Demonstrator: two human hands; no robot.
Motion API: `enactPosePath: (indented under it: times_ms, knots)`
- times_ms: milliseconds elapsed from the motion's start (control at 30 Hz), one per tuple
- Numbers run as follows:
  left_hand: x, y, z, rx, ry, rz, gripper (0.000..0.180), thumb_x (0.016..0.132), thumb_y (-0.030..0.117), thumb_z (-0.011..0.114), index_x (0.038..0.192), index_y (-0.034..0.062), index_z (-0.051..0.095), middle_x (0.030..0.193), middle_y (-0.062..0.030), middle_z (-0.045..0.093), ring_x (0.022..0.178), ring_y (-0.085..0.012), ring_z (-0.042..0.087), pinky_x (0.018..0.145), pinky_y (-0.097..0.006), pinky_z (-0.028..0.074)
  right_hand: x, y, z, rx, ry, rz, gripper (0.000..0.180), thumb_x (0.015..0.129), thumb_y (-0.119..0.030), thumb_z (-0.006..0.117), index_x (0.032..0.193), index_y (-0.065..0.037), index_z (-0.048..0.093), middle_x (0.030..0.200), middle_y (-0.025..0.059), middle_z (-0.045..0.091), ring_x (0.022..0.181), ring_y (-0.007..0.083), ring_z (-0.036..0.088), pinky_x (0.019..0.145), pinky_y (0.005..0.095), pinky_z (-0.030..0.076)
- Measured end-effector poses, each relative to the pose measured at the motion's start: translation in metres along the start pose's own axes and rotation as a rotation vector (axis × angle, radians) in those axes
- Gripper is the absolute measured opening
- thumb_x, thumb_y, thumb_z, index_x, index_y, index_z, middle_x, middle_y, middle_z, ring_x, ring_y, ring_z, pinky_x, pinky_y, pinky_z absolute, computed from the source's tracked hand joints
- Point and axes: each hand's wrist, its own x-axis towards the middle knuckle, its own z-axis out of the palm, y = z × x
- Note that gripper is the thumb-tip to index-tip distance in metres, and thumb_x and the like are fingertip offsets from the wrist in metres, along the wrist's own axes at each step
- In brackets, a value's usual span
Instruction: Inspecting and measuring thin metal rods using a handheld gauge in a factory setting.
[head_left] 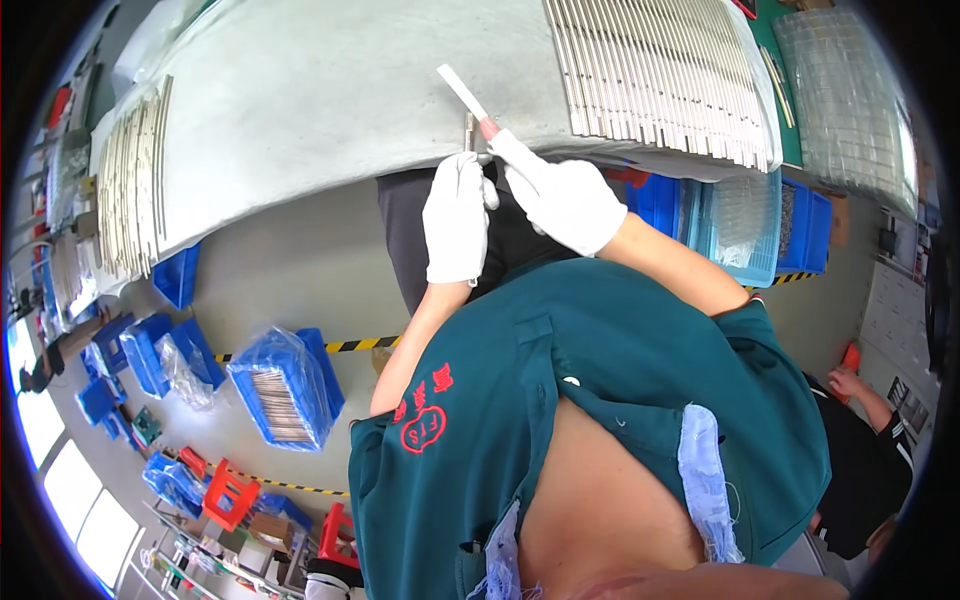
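My left hand [457,220], in a white glove, is closed around a slim metal rod [469,128] whose end sticks up past the fingers at the table's near edge. Just to its right, my right hand [568,203] wears a white glove with one fingertip bare. A flat white strip [461,90] extends from that fingertip, angled up and left over the cloth, and the hand appears to pinch it. The hands are close together; whether they touch is hard to see. A wide row of metal rods [655,75] lies on the table to the right.
Grey-white cloth covers the table [330,90]. More metal rods [135,180] lie at its left end. Clear plastic trays [840,90] stand far right. Blue bins [805,225] sit under the table; a bagged blue crate [285,390] is on the floor. Another person [860,460] is at lower right.
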Motion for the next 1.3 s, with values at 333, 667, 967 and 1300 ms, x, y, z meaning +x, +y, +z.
enactPosePath:
  times_ms: [333,667,967,1300]
  knots:
    - [-0.002,0.011,0.0,-0.198,0.009,-0.088,0.021,0.094,0.019,0.043,0.1,0.0029,0.055,0.062,-0.0009,0.05,0.05,-0.0078,0.04,0.049,-0.023,0.035,0.005,-0.005,0.003,0.072,0.007,0.076,0.074,0.081,-0.008,0.049,0.144,-0.014,0.012,0.054,0.0082,0.052,0.044,0.0242,0.053,0.041,0.0348,0.042]
    - [0.0,0.008,-0.002,-0.285,-0.031,-0.136,0.021,0.094,0.02,0.044,0.101,0.0033,0.055,0.062,0.0011,0.051,0.047,-0.0042,0.036,0.046,-0.021,0.032,0.01,-0.005,-0.007,0.325,-0.088,0.301,0.07,0.083,-0.013,0.048,0.143,-0.017,0.013,0.051,0.0027,0.053,0.04,0.0199,0.053,0.042,0.0318,0.042]
    - [-0.002,0.005,-0.002,-0.195,-0.023,-0.091,0.021,0.094,0.018,0.042,0.1,0.003,0.055,0.062,-0.0005,0.051,0.047,-0.0067,0.038,0.046,-0.022,0.033,0.008,-0.008,-0.007,-0.028,-0.048,0.07,0.064,0.083,-0.011,0.052,0.14,-0.005,0.023,0.062,0.007,0.058,0.039,0.0183,0.049,0.04,0.0283,0.043]
    - [0.001,-0.005,-0.005,0.154,0.027,0.133,0.02,0.093,0.015,0.041,0.103,0.0023,0.053,0.066,-0.0053,0.053,0.057,-0.0143,0.051,0.057,-0.026,0.043,-0.006,-0.01,-0.011,-0.015,-0.124,0.123,0.072,0.082,-0.011,0.051,0.144,-0.017,0.015,0.056,0.0065,0.054,0.037,0.02,0.048,0.038,0.0321,0.039]
